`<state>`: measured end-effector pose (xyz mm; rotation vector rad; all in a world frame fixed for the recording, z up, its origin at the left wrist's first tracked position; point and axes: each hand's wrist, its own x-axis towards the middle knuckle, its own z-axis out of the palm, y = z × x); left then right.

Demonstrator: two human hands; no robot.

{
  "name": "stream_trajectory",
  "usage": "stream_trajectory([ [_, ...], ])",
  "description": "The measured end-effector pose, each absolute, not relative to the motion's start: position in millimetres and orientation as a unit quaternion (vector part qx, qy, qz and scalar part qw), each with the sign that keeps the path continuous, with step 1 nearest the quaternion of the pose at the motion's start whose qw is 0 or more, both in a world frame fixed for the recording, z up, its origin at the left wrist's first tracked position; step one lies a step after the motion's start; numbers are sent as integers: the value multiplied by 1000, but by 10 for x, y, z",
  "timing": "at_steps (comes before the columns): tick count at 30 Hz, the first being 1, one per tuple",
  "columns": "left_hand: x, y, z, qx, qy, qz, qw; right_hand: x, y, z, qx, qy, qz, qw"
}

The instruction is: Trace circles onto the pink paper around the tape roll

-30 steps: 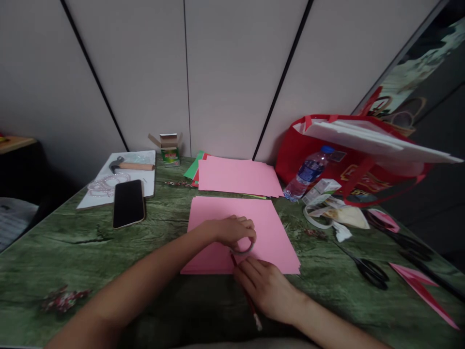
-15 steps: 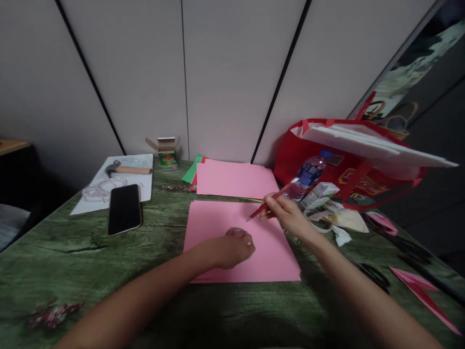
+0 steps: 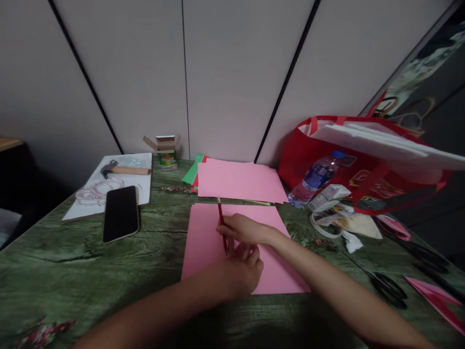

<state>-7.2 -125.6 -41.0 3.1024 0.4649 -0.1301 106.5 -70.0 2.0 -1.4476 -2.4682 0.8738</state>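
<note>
A pink sheet of paper [image 3: 203, 228] lies on a small stack in front of me. My right hand [image 3: 242, 228] grips a red pencil [image 3: 221, 218], held nearly upright, its lower end down at my left fingers. My left hand [image 3: 244, 271] presses on the sheet with bent fingers. Whatever is under those fingers is hidden now; a small round thing with a pale rim showed there before. Both hands are close together, the right one just beyond the left.
More pink paper [image 3: 240, 179] lies behind. On the left are a phone [image 3: 121, 213], a hammer [image 3: 127, 170] and a small open box [image 3: 167, 157]. To the right stand a water bottle [image 3: 316, 179] and a red bag [image 3: 301, 145], with scissors [image 3: 388, 288] nearer me.
My right hand has moved left with the pencil, from the right side of the sheet to my left fingers. The pencil has turned upright. My left hand has shifted slightly toward me.
</note>
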Motion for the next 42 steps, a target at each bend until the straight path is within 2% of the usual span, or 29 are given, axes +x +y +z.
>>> stream_trajectory([
  [6, -70, -1247, -498, 989, 146, -14, -14, 1105, -624, -36, -498, -822, 269, 70],
  [13, -62, -1269, -482, 987, 156, -6, -37, 1335, -476, -255, -527, -788, 262, 178],
  [15, -64, -1264, -452, 986, 158, 8, -42, 1424, -474, -330, -535, -756, 293, 238],
  [17, -81, -1236, -399, 988, 150, 22, -35, 1507, -501, -402, -549, -692, 317, 346],
  [19, -116, -1182, -332, 990, 136, 25, -11, 1582, -553, -473, -551, -631, 301, 456],
  [21, -167, -1111, -283, 991, 131, 22, 26, 1653, -616, -552, -536, -628, 255, 504],
  [26, -273, -987, -375, 978, 144, 64, 138, 1829, -712, -799, -513, -737, 118, 424],
  [31, -280, -967, -600, 937, 185, 170, 242, 1938, -697, -985, -504, -804, 87, 303],
  [36, -485, -781, -589, 864, 222, 319, 321, 1960, -651, -1064, -506, -808, 65, 294],
  [39, -792, -694, -511, 845, 256, 348, 316, 1953, -655, -1069, -495, -814, 57, 300],
  [42, -1075, -732, -535, 868, 245, 315, 295, 1955, -684, -1060, -488, -817, 58, 301],
])
